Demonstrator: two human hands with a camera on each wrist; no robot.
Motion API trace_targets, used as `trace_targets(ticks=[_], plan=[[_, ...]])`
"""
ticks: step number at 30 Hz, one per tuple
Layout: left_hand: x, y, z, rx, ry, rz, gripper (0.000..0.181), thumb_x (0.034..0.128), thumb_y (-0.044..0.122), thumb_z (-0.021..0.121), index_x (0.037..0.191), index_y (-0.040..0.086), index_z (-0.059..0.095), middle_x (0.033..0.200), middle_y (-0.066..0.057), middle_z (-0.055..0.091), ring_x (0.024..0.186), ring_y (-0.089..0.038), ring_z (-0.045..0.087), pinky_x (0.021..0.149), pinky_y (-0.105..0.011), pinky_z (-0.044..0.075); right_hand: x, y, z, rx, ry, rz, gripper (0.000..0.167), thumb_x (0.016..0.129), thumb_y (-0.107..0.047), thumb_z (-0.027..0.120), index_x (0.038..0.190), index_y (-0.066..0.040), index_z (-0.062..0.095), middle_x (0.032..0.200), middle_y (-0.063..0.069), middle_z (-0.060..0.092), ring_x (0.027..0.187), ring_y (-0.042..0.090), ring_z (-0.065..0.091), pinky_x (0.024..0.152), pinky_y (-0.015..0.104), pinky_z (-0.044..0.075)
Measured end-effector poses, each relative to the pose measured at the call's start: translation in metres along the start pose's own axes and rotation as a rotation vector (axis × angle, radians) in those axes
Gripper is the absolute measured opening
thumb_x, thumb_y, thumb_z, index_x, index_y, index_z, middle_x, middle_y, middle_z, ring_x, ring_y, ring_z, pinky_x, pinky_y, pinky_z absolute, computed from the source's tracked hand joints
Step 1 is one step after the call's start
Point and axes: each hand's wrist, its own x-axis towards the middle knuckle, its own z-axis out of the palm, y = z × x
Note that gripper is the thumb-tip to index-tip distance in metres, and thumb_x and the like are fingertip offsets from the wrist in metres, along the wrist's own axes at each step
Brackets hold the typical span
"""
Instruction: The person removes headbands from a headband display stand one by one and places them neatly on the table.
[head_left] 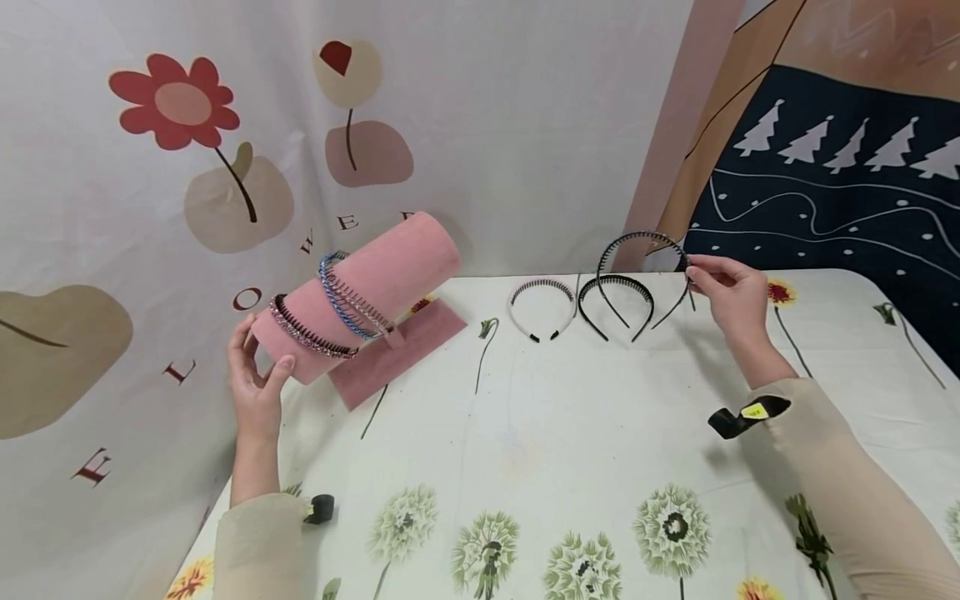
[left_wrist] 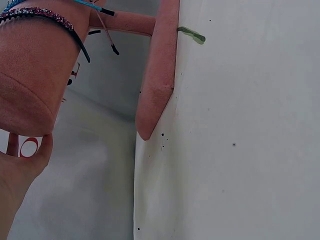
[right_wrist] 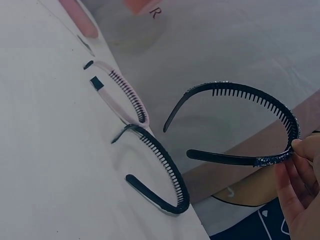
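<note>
My left hand (head_left: 258, 396) grips the near end of a pink velvety headband stand (head_left: 408, 258), thumb on one side and fingers on the other. The stand's roll carries a pink glittery toothed headband (head_left: 307, 340), a blue one (head_left: 327, 279) and a pale pink one (head_left: 365, 310). In my right hand (head_left: 729, 293), thumb and fingers pinch one side of a black toothed headband (right_wrist: 240, 86) with glitter on its outside. It is held up above a second black headband (right_wrist: 172, 172) lying on the table, beside a pale pink headband (right_wrist: 112, 102).
The stand's flat pink base (head_left: 397, 358) is on the table at left. A white cloth with printed flowers covers the table (head_left: 540, 433). Behind it hangs a printed curtain (head_left: 510, 150), with a dark tree-patterned cloth (head_left: 832, 192) at the right.
</note>
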Motion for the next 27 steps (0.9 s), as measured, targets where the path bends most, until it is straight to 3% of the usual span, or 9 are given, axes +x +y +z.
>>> trace_targets(ticks=[11, 27], plan=[[0.001, -0.002, -0.002, 0.002, -0.006, -0.009, 0.071, 0.0824, -0.006, 0.062, 0.148, 0.009, 0.041, 0.149, -0.003, 0.046, 0.14, -0.021, 0.036, 0.094, -0.017, 0.048, 0.005, 0.001, -0.009, 0.008, 0.029, 0.002, 0.025, 0.091, -0.012, 0.07, 0.115, -0.008, 0.074, 0.086, -0.029, 0.067, 0.077, -0.01, 0.065, 0.072, 0.008, 0.053], [0.0, 0.0, -0.001, 0.016, -0.006, -0.003, 0.07, 0.082, -0.005, 0.063, 0.148, 0.01, 0.042, 0.15, -0.005, 0.046, 0.14, -0.022, 0.036, 0.096, -0.02, 0.047, 0.013, 0.006, -0.02, -0.003, 0.065, 0.065, 0.022, 0.092, -0.011, 0.069, 0.112, -0.017, 0.076, 0.089, -0.028, 0.067, 0.077, -0.012, 0.065, 0.072, 0.008, 0.053]])
